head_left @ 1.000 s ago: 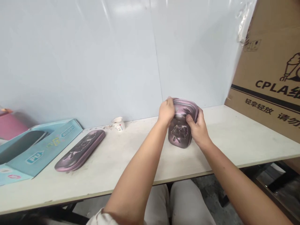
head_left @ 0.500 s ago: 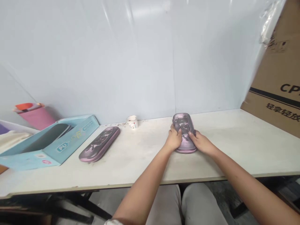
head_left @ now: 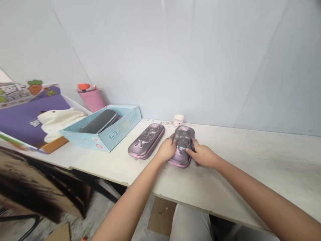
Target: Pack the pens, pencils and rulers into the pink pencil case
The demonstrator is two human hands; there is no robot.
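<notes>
White tabletop [head_left: 263, 160] ran across in front of me, with purple printed packaging [head_left: 27, 115] at far left, showing a carrot picture, and a white plush shape [head_left: 59, 122] lying on it. Right of that stood a pale blue open box [head_left: 122, 132], printed "PU" on its side and holding a dark grey case [head_left: 99, 121]. Beyond the box, a pink cup [head_left: 92, 101] held something orange. A moulded pink-grey pencil case [head_left: 146, 141] lay flat to the right of the box, and a second pencil case [head_left: 182, 147] lay just beside it, its raised bear design facing up. My left hand [head_left: 165, 150] gripped that second case's left edge, fingers curled over it; my right hand [head_left: 202, 154] gripped its right side. A small paper cup [head_left: 178, 119] stood just beyond, by the wall.
</notes>
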